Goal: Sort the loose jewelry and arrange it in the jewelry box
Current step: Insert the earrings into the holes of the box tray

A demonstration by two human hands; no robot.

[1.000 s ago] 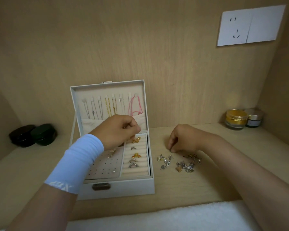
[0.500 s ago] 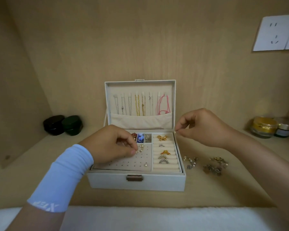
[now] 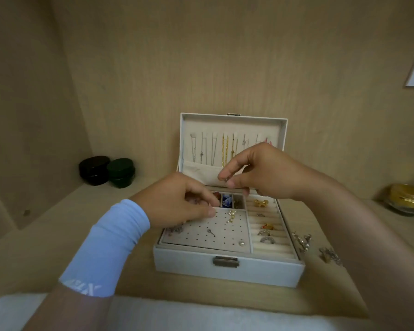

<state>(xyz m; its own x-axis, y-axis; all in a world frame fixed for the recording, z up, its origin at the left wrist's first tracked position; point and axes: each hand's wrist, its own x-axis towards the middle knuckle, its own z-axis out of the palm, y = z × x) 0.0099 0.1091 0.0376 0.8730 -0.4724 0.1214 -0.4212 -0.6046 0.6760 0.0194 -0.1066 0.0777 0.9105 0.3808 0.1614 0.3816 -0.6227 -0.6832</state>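
Right hand (image 3: pixel 265 175), grip a fingertip pinch on a tiny silver piece (image 3: pixel 225 183), hovered over the open white jewelry box (image 3: pixel 189 263) at the middle of the wooden desk (image 3: pixel 58 242). The left hand (image 3: pixel 182 199) curled over the box's perforated beige panel (image 3: pixel 201 235), hold unclear. Next, seemingly: seating the piece in a hole. Loose jewelry (image 3: pixel 304 242) lay toward the desk's right edge.

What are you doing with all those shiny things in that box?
A person is sorting jewelry into an open jewelry box. Their right hand pinches a small silver piece above the box. Their left hand, fingers curled, rests at the back of the holed earring panel; whether it holds anything is too small to tell. Some rings sit in the slots on the right, necklaces hang in the lid, and loose pieces lie on the shelf beside the box.
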